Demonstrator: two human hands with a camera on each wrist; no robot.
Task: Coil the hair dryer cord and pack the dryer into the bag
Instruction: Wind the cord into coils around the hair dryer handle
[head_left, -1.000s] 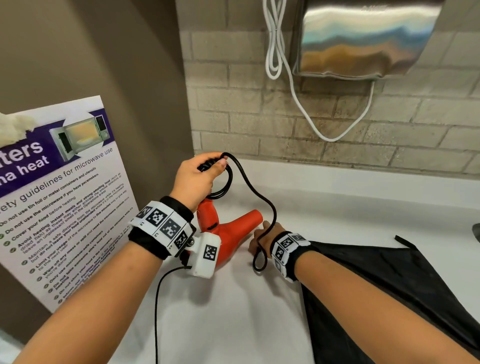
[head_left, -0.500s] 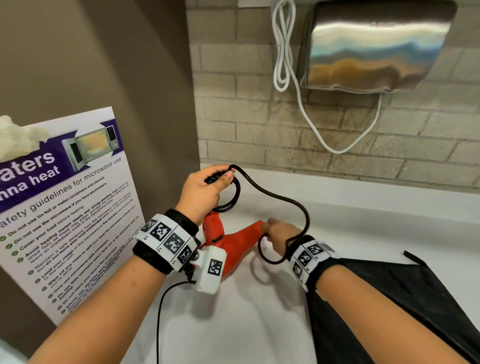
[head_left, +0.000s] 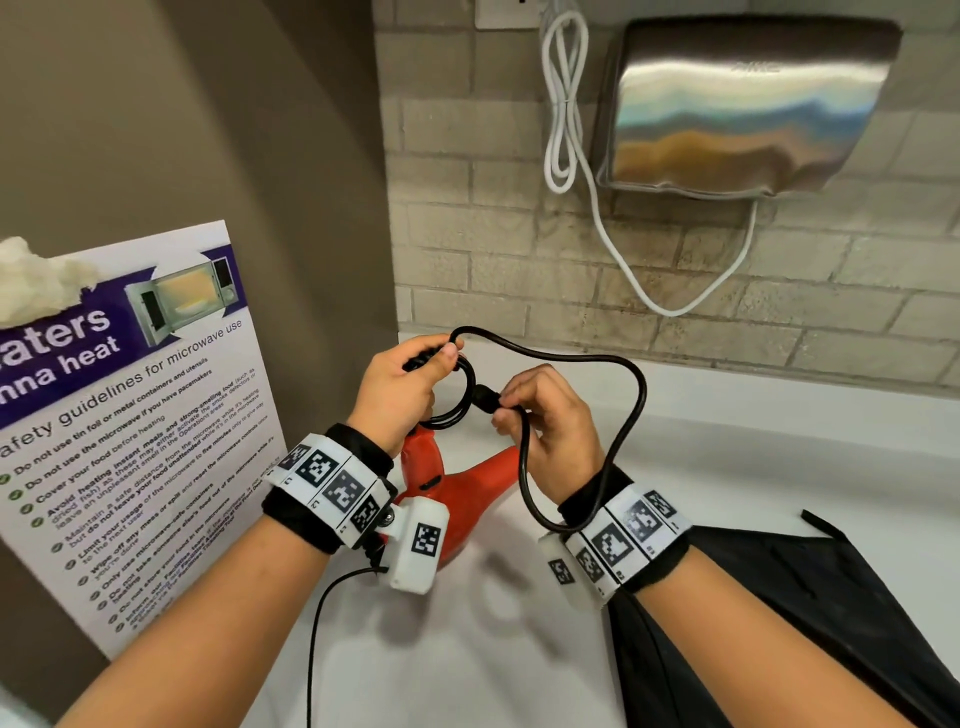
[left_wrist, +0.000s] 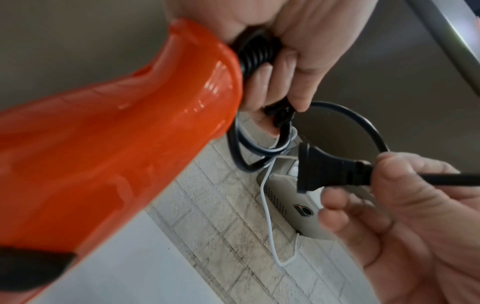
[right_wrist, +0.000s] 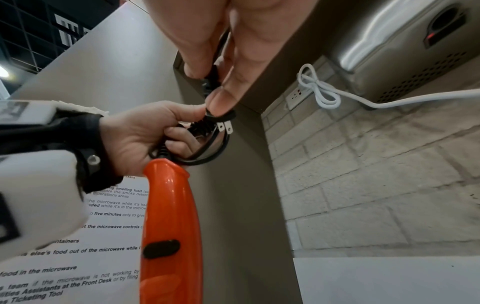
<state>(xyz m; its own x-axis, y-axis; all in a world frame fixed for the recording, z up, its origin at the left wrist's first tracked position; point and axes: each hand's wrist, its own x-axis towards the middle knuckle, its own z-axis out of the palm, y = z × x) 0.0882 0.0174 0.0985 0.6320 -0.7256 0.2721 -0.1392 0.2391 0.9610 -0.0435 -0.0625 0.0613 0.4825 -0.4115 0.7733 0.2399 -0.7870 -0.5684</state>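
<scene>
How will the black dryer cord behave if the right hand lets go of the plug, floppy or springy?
Likely springy. The cord arcs in a wide self-supporting loop between the hands, so it seems fairly stiff. The coils pinched by the left hand would probably loosen if released. The plug, held by the right hand, looks solid enough to swing down and pull that loop open.

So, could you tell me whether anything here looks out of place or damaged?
Nothing looks damaged. One loose loop of the black cord still hangs uncoiled between the left hand and the right hand, which pinches the plug.
</scene>
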